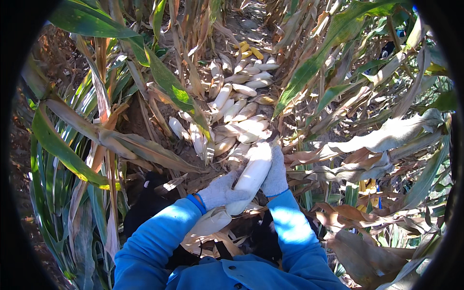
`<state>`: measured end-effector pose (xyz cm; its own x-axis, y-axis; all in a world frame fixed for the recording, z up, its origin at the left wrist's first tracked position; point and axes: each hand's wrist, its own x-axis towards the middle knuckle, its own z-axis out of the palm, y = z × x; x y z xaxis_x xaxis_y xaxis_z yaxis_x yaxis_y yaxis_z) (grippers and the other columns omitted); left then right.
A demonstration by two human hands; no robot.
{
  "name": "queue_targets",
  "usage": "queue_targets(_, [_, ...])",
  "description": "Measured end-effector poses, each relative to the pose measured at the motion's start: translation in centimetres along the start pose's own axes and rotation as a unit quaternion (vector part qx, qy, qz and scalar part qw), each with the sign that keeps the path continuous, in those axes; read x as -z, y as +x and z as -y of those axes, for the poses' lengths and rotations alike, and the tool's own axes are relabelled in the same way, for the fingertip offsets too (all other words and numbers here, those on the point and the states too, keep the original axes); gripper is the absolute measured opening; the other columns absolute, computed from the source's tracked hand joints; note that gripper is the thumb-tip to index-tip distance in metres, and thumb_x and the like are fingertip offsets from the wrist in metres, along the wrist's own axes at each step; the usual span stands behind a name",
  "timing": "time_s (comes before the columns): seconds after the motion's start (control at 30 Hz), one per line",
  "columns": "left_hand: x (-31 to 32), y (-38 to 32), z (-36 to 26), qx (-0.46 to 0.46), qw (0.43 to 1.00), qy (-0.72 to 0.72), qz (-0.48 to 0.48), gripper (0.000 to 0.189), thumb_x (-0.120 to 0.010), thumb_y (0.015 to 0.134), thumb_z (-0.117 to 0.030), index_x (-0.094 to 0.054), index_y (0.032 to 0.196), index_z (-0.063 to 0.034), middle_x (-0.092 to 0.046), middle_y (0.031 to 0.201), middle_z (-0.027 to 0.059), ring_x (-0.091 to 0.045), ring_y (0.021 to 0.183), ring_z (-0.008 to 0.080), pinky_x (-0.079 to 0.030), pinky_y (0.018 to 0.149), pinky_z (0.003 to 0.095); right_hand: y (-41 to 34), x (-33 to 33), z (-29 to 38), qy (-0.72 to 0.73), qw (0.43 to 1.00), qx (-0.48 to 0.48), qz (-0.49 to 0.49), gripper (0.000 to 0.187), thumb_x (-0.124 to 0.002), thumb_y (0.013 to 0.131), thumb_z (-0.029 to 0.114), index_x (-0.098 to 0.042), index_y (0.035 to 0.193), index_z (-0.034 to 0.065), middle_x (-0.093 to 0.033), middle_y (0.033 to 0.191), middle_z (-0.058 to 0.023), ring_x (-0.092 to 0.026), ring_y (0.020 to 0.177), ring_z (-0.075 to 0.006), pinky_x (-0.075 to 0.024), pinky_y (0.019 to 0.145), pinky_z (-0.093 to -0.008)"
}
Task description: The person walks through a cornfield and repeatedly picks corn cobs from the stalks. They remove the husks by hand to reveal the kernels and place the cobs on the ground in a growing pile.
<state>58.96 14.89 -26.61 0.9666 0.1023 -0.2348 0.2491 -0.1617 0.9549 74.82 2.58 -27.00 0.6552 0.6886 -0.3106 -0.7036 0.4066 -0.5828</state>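
Observation:
A pale, husk-covered ear of corn point(253, 176) lies slantwise between my two gloved hands. My left hand point(222, 190), in a light knitted glove, grips its lower part with the thumb across the husk. Along the ear's right side, near its upper end, my right hand point(276, 172) holds it; most of those fingers are hidden. Below my left hand is another pale husked ear point(211, 222), close to the lower end of the held one. Just beyond my hands, a heap of ears in pale husks point(244, 112) covers the ground.
Several bare yellow ears point(250, 51) lie at the far end of the heap. Dry stalks and leaves point(348, 145) crowd the right side. A bent cornstalk point(83, 125) and green leaves point(163, 79) reach in from the left. More yellow corn point(368, 186) shows at right.

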Motion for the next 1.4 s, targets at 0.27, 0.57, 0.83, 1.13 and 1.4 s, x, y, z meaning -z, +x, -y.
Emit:
queue_targets(0.27, [-3.4,0.2,-0.4,0.046,0.991,-0.037,-0.122,0.075,-0.085,0.067,-0.035,-0.053,0.124,0.002,-0.063,0.116,0.0166,-0.062,0.107,0.0253,-0.05,0.092,0.0377,-1.6,-2.0,-0.2,-0.221,0.97,0.103,-0.008,0.039,-0.049,0.102,0.033,-0.053,0.125,0.0022,-0.061,0.111,-0.0106,-0.061,0.095,-0.0186,-0.0529,0.08,-0.0327])
queue_targets(0.57, [-4.9,-0.1,-0.7,0.007,0.969,-0.199,-0.145,0.081,-0.086,0.068,-0.034,-0.05,0.13,0.0019,-0.061,0.119,0.0158,-0.061,0.109,0.0229,-0.049,0.094,0.0352,-0.9,0.6,-2.3,-0.311,0.934,0.164,-0.063,0.033,-0.048,0.102,0.027,-0.058,0.114,-0.0022,-0.061,0.102,-0.0162,-0.06,0.089,-0.0234,-0.0497,0.076,-0.0363])
queue_targets(0.83, [-5.8,-0.4,-1.2,0.084,0.926,-0.349,-0.117,0.064,-0.079,0.081,-0.024,-0.05,0.133,-0.001,-0.063,0.116,0.0111,-0.063,0.101,0.0191,-0.053,0.088,0.0325,-1.2,-0.6,-1.4,-0.643,0.666,0.368,-0.085,0.026,-0.048,0.098,0.018,-0.063,0.106,-0.0012,-0.066,0.09,-0.0174,-0.061,0.077,-0.0352,-0.0483,0.073,-0.04])
queue_targets(1.13, [-0.8,1.7,-2.2,0.075,0.835,-0.534,-0.11,0.047,-0.06,0.096,-0.036,-0.053,0.128,-0.0018,-0.063,0.112,0.0103,-0.064,0.095,0.0201,-0.056,0.08,0.0369,-2.8,-4.3,-0.6,-0.323,0.922,0.208,-0.043,0.029,-0.046,0.103,0.023,-0.059,0.091,0.0003,-0.061,0.08,-0.0064,-0.058,0.076,-0.0163,-0.0478,0.069,-0.0317])
queue_targets(1.4, [3.9,2.2,-2.8,0.08,0.802,-0.481,-0.344,0.065,-0.071,0.087,-0.039,-0.05,0.132,0.0038,-0.062,0.114,0.0138,-0.062,0.098,0.0243,-0.052,0.085,0.0357,-3.2,-2.0,1.1,-0.23,0.97,0.03,0.065,0.027,-0.05,0.101,0.025,-0.057,0.084,0.0057,-0.056,0.07,-0.0057,-0.052,0.063,-0.015,-0.0449,0.06,-0.0293])
